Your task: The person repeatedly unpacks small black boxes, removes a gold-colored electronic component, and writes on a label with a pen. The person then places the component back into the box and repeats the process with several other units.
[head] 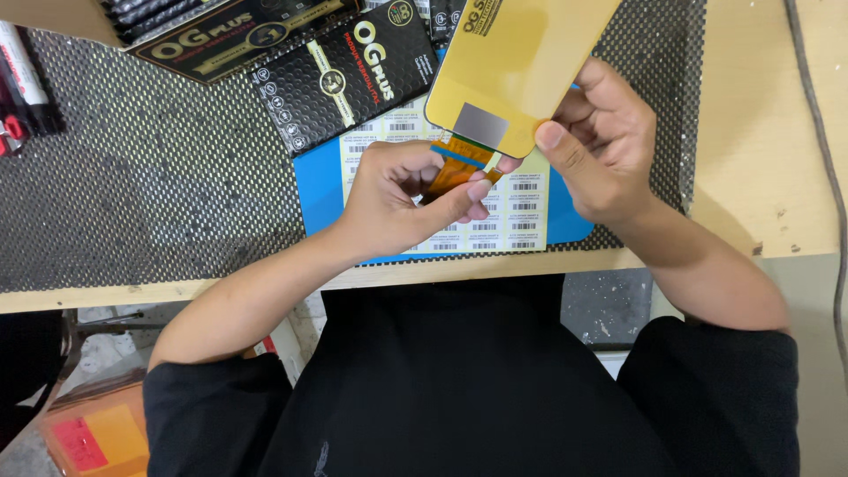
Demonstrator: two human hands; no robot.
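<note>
Right hand (601, 146) gripped gold panel (512, 62) | left hand (402, 190) pinched its orange ribbon (455, 170) | label sheet (521, 199), blue mat (320, 190) beneath | black box (340, 75) beside

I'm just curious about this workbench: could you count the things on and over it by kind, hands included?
Hands: 2 (left hand, right hand)
Gold panel with orange ribbon cable, held in both hands: 1
Black printed boxes: 3 in view, two cut off by the frame
Sheet of barcode stickers: 1
Blue mat: 1
Black dotted mat: 1
Total: 9
</note>
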